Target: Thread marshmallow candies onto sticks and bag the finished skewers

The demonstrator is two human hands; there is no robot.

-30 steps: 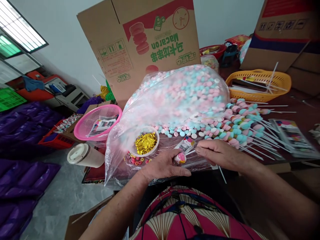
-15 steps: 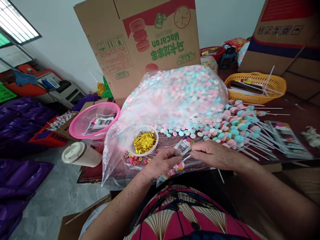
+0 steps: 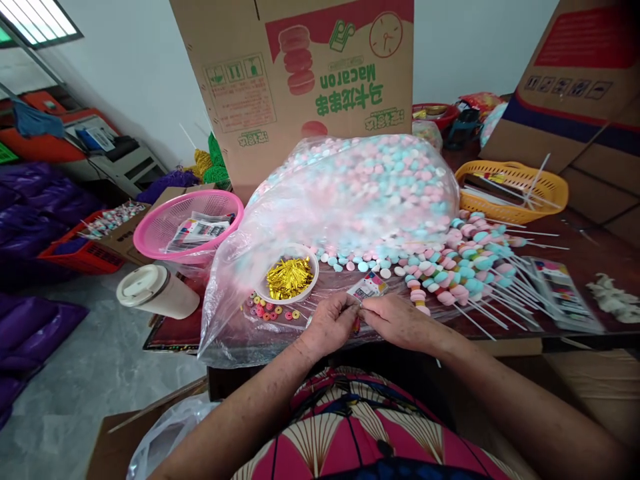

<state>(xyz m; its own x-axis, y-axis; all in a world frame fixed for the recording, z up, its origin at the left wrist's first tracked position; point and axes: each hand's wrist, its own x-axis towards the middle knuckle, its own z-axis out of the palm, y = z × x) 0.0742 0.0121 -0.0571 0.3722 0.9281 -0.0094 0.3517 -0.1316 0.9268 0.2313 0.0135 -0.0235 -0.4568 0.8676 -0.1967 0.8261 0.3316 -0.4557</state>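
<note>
Apparently, the left hand (image 3: pixel 330 325) and right hand (image 3: pixel 396 321) meet at the desk's (image 3: pixel 595 259) front edge, fingers pinched on a small coloured packet (image 3: pixel 356 326), mostly hidden. A slackened pinch could drop it over that edge; a rightward forearm sweep could dislodge the sweet sticks (image 3: pixel 463 270) lying beside.

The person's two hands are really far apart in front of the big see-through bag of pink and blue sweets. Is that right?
Not quite: in the head view, the left hand and right hand are close together at the fingertips, in front of the see-through bag.
</note>
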